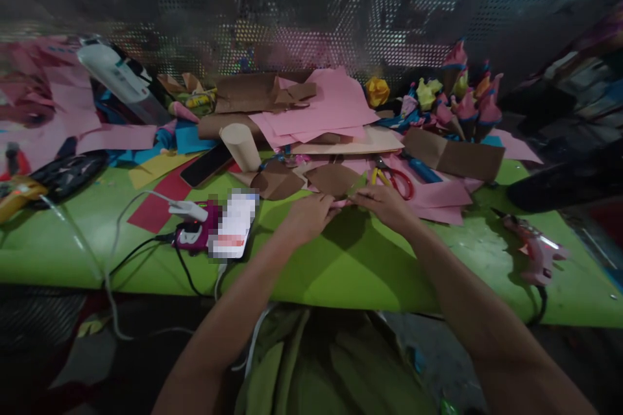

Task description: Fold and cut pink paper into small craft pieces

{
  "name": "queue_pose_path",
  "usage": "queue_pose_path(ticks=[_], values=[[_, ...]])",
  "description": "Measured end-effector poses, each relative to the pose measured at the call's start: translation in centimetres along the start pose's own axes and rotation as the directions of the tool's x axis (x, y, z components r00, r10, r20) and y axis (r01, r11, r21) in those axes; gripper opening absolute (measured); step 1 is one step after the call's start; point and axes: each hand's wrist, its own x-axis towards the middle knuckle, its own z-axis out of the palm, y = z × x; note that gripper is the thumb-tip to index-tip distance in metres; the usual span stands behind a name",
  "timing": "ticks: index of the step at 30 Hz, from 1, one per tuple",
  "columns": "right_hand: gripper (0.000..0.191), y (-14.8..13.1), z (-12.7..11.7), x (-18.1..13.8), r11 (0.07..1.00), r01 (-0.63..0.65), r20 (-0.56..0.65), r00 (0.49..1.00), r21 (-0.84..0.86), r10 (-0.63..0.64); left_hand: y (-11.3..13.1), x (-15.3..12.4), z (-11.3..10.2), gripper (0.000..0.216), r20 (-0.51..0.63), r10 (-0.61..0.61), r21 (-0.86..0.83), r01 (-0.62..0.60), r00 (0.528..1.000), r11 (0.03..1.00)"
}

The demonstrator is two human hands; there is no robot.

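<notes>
Both hands meet over the middle of the green table (360, 272). My left hand (314, 214) pinches one end of a small strip of pink paper (342, 203). At its other end, the fingers of my right hand (382, 202) are closed on the same strip. Just beyond the hands lie brown paper leaf shapes (335, 178), one of them partly behind the fingers. Red-handled scissors (402, 183) rest close to my right hand, on pink paper. A cardboard tube (241, 146) stands tilted behind my left hand.
A phone (236, 224) leans on a purple power socket (195, 233) at the left, with cables trailing. A pink glue gun (538, 249) lies at the right. Pink sheets (321, 107) and paper flowers (479, 100) line the back. A yellow glue gun (19, 194) is far left.
</notes>
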Motion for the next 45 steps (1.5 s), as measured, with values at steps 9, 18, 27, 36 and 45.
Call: queue_pose_path(ticks=[9, 18, 27, 36, 45], values=[[0.039, 0.3, 0.5, 0.1, 0.998, -0.014, -0.042, 0.999, 0.068, 0.017, 0.2, 0.1, -0.2, 0.036, 0.008, -0.051, 0.013, 0.051, 0.999, 0.999], [0.022, -0.4, -0.3, 0.4, 0.904, 0.307, -0.212, 0.902, -0.299, -0.376, -0.9, 0.0, -0.6, 0.043, -0.054, -0.113, -0.08, 0.108, 0.992, 0.991], [0.028, 0.0, 0.3, 0.5, 0.843, 0.282, -0.127, 0.918, -0.458, -0.376, -1.4, 0.0, -0.4, 0.055, -0.054, -0.057, -0.167, 0.047, 0.997, 0.985], [0.033, -0.1, 0.6, 0.6, 0.797, 0.319, -0.088, 0.904, -0.513, -0.419, -1.1, 0.0, -1.0, 0.052, -0.027, -0.067, -0.069, 0.065, 0.997, 0.996], [0.033, 0.0, 0.9, 1.0, 0.82, 0.336, -0.077, 0.907, -0.463, -0.414, -1.3, 0.0, -0.5, 0.045, -0.085, -0.03, 0.034, 0.033, 0.996, 0.999]])
